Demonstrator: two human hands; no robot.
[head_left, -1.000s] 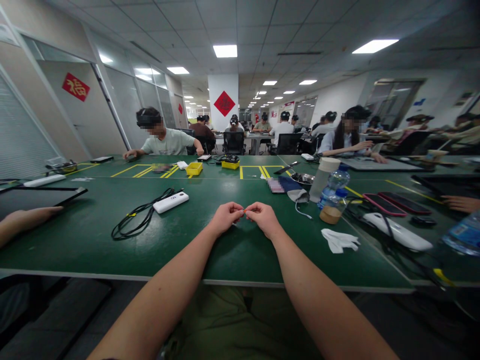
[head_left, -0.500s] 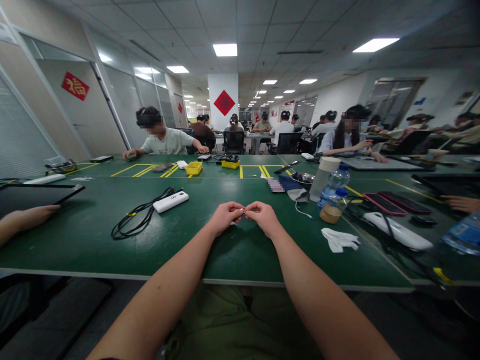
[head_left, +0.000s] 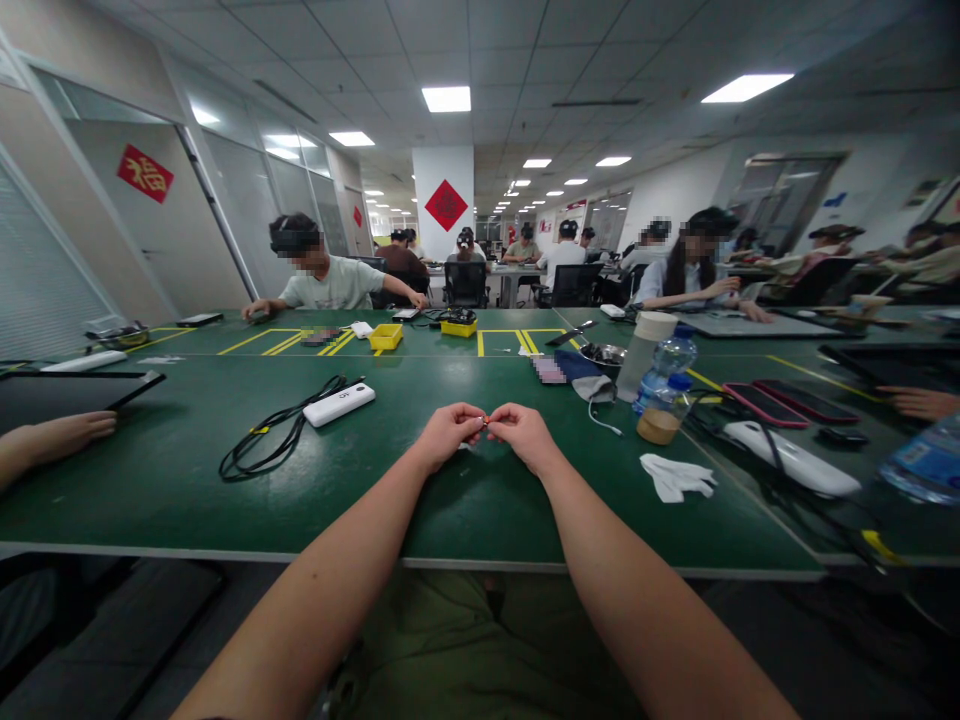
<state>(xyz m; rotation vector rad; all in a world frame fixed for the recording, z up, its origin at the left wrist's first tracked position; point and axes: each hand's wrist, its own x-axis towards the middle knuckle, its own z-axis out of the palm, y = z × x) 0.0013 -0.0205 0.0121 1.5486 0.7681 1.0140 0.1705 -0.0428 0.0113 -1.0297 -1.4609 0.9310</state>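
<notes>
My left hand (head_left: pixel 450 436) and my right hand (head_left: pixel 523 434) meet fingertip to fingertip above the green table (head_left: pixel 480 520). Between them they pinch a small red or orange object (head_left: pixel 487 422), too small to make out further. The fingers of both hands are closed on it. A bit of something white lies on the table just under my left fingertips. To the left of my hands is a white power bank (head_left: pixel 339 405) beside a coiled black cable (head_left: pixel 274 440).
Right of my hands lie a white glove (head_left: pixel 677 477), a white cable (head_left: pixel 604 418), bottles (head_left: pixel 664 410) and a metal bowl (head_left: pixel 604 356). Yellow trays (head_left: pixel 386 338) stand farther back. Another person's hand (head_left: pixel 82 433) rests by a tablet at left; people sit across the table.
The view has shifted very slightly. Less white shows on the small object between my fingertips; my hands hold nearly the same pose.
</notes>
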